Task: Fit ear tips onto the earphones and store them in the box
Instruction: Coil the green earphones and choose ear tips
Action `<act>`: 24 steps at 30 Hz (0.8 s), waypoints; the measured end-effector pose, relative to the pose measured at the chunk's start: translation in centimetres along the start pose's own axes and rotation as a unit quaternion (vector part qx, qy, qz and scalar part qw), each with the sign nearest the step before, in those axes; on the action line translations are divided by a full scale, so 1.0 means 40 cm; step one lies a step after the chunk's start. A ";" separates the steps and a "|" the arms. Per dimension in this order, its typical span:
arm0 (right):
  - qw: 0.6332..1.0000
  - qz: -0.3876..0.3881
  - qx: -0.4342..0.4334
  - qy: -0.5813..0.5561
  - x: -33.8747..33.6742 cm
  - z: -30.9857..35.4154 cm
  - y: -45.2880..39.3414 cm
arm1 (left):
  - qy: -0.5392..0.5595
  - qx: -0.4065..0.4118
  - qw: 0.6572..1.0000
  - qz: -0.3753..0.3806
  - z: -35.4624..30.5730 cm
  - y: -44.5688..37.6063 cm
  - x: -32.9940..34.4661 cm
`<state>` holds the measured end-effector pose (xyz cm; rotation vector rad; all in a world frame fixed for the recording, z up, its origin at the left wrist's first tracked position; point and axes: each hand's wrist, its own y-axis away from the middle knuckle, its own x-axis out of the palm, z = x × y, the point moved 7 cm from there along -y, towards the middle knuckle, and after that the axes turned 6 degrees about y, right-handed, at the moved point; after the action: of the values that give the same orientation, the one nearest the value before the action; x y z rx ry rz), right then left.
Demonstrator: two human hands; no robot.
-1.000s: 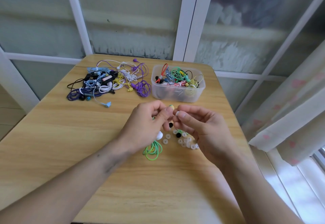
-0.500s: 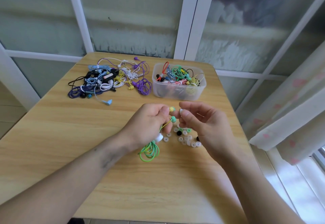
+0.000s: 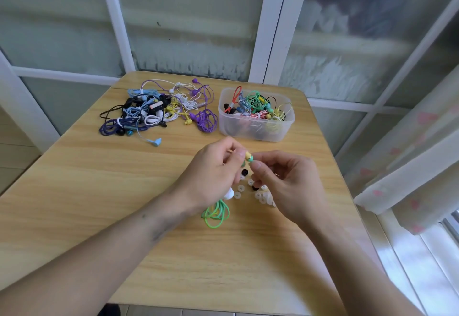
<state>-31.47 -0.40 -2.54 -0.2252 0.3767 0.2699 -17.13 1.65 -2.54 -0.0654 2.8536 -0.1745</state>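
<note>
My left hand point(image 3: 213, 174) pinches a green and yellow earbud point(image 3: 248, 156) above the table, and the earphone's coiled green cable point(image 3: 216, 214) hangs down from under that hand. My right hand point(image 3: 285, 181) is just right of the earbud, its thumb and fingertip at the bud's end; whether it holds an ear tip I cannot see. Several loose white and black ear tips point(image 3: 248, 186) lie on the table below both hands. The clear plastic box point(image 3: 255, 130) stands behind the hands with several coloured earphones in it.
A tangled pile of earphones point(image 3: 159, 112) in purple, blue, white, black and yellow lies at the back left of the wooden table point(image 3: 99, 191). A window frame is behind the table and a curtain point(image 3: 409, 156) hangs at the right.
Both hands have stayed together over the ear tips with small finger shifts. The earbud is now more exposed between the fingertips, and the green cable coil has swung slightly.
</note>
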 end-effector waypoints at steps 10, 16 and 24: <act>1.000 0.002 0.006 -0.029 0.002 0.006 0.005 | -0.041 0.102 0.993 -0.031 -0.038 0.012 -0.010; 0.999 -0.023 0.006 -0.036 0.000 0.006 0.006 | -0.055 0.114 0.992 -0.017 -0.046 0.018 0.000; 0.986 -0.043 -0.012 -0.158 -0.024 0.014 0.004 | 0.086 0.039 0.995 -0.015 -0.025 0.013 0.000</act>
<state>-32.18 -0.30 -1.68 -0.2172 0.0501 0.2202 -17.41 2.26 -1.65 -0.0820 3.0156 -0.3129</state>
